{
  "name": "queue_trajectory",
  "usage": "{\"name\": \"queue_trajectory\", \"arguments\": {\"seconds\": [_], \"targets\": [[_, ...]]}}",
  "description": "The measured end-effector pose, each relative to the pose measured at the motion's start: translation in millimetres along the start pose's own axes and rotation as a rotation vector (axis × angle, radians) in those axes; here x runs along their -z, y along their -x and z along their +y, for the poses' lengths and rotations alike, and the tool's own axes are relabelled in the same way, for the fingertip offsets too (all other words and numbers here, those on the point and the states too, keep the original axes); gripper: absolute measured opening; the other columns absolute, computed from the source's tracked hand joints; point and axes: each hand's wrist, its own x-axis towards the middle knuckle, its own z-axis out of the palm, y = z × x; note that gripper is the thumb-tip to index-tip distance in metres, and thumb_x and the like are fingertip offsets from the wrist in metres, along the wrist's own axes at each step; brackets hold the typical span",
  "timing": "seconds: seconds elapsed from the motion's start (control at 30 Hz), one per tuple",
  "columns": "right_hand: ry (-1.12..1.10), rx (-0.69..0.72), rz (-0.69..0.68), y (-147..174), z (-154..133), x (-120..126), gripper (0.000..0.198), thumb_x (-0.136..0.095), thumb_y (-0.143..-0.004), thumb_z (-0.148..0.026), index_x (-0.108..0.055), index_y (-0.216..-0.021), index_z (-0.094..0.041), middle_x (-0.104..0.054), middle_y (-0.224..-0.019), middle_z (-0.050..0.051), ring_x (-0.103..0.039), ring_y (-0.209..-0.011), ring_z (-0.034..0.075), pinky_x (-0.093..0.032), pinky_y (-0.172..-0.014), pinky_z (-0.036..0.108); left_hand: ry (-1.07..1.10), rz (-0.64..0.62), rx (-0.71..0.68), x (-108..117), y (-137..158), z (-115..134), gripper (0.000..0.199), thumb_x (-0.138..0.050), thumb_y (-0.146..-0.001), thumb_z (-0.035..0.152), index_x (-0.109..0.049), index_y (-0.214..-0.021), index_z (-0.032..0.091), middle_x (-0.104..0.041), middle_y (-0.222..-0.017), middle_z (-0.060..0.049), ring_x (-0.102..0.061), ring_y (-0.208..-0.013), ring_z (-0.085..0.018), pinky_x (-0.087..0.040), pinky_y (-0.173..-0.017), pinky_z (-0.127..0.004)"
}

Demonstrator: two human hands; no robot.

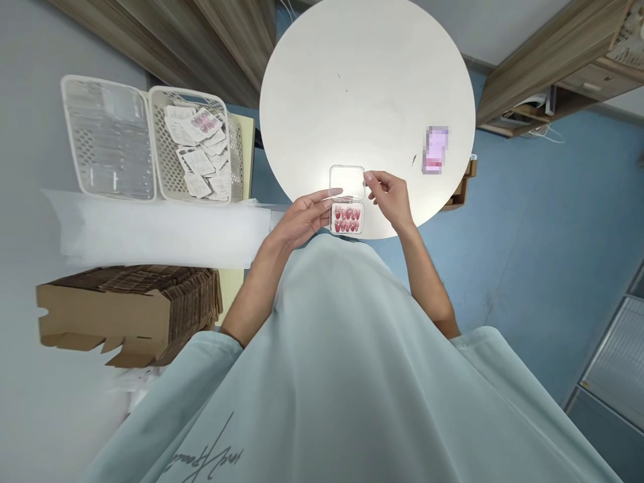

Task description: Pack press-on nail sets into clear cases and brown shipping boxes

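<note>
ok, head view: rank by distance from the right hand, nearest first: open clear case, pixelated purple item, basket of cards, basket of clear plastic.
From the right hand:
1. Open clear case, just to its left.
2. Pixelated purple item, to its right.
3. Basket of cards, well left.
4. Basket of clear plastic, far left, past the cards.

A clear plastic case with rounded corners lies open at the near edge of the round white bench. Its transparent lid is spread out on the far side; the near half holds glossy pink-red false nails in two rows, pointed ends toward the near edge.
</note>
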Motion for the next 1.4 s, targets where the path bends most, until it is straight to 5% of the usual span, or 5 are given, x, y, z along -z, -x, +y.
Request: {"name": "queue_trajectory", "arguments": {"seconds": [0.33, 0.73, 1.03, 1.2, 1.4], "targets": [[-0.021, 0.044, -0.066, -7, -17, -15, 0.069, -0.064, -0.101, -0.092, -0.081, -0.114, -0.026, -0.075, -0.105, 0.006, -0.072, -0.09, 0.018, -0.059, -0.07, 0.03, 0.023, 0.012, 0.02, 12, 6, -5, 0.053, -0.098, -0.092, 0.045, -0.085, -0.133, 0.015, -0.086, -0.136, -0.02, -0.081, -0.134, -0.038, -0.066, -0.117, -0.051], [0.075, 0.131, -0.147, 62, -52, -6, 0.044, -0.08, -0.102, -0.077, -0.088, -0.122, -0.038, -0.067, -0.114, 0.007, -0.069, -0.107, 0.025, -0.066, -0.083, 0.039, 0.057, 0.119, -0.016, 16, 3, 12, 0.05, -0.085, -0.106, 0.056, -0.083, -0.134, 0.015, -0.086, -0.133, -0.018, -0.08, -0.137, -0.037, -0.066, -0.117, -0.048], [-0.038, -0.077, -0.057, 69, -32, -18, 0.063, -0.095, -0.083, -0.079, -0.078, -0.118, -0.03, -0.078, -0.108, 0.003, -0.07, -0.083, 0.017, -0.06, -0.07, 0.032, -0.003, 0.07, -0.091, 22, 4, 17, 0.052, -0.097, -0.092, 0.047, -0.085, -0.133, 0.016, -0.082, -0.146, -0.018, -0.074, -0.146, -0.04, -0.063, -0.122, -0.052], [-0.151, -0.293, -0.193, 63, -31, -24, 0.068, -0.089, -0.081, -0.089, -0.077, -0.099, -0.024, -0.082, -0.093, 0.005, -0.07, -0.07, 0.016, -0.052, -0.054, 0.028, -0.041, 0.082, -0.08, 19, 4, 22, 0.053, -0.096, -0.093, 0.047, -0.084, -0.135, 0.017, -0.08, -0.149, -0.019, -0.072, -0.148, -0.041, -0.061, -0.125, -0.056], [-0.23, -0.328, -0.22, 56, -30, -32, 0.071, -0.093, -0.073, -0.09, -0.075, -0.09, -0.024, -0.084, -0.089, 0.005, -0.071, -0.066, 0.016, -0.051, -0.051, 0.027, -0.082, 0.105, -0.088, 23, 5, 20, 0.065, -0.094, -0.096, 0.05, -0.075, -0.152, 0.023, -0.073, -0.16, -0.018, -0.065, -0.156, -0.04, -0.058, -0.128, -0.057]]}}
